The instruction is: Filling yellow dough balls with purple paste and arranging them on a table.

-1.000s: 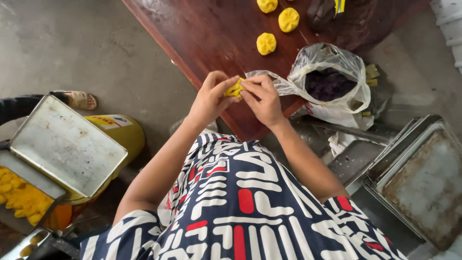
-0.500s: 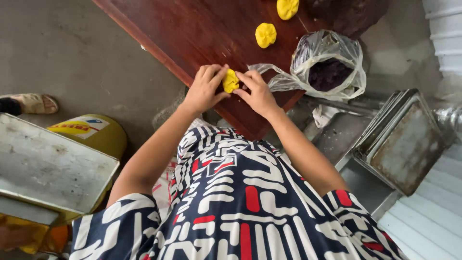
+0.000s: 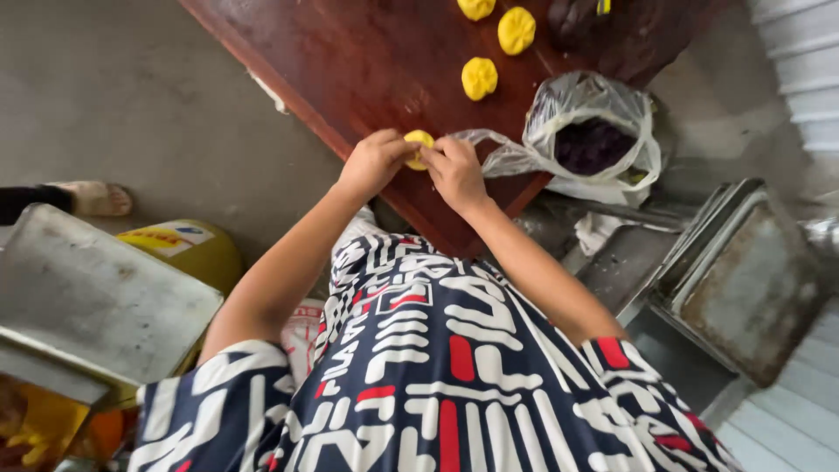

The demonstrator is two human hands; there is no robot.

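Over wooden table point(image 3: 350, 52), both hands (left point(image 3: 374, 162), right point(image 3: 454, 170)) pinching yellow dough piece point(image 3: 418, 147)

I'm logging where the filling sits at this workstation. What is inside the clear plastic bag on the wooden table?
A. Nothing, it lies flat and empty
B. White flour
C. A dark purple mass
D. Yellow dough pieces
C: the clear plastic bag stands open on the wooden table to the right of both hands and holds a dark purple mass; the yellow dough pieces lie outside it on the table.
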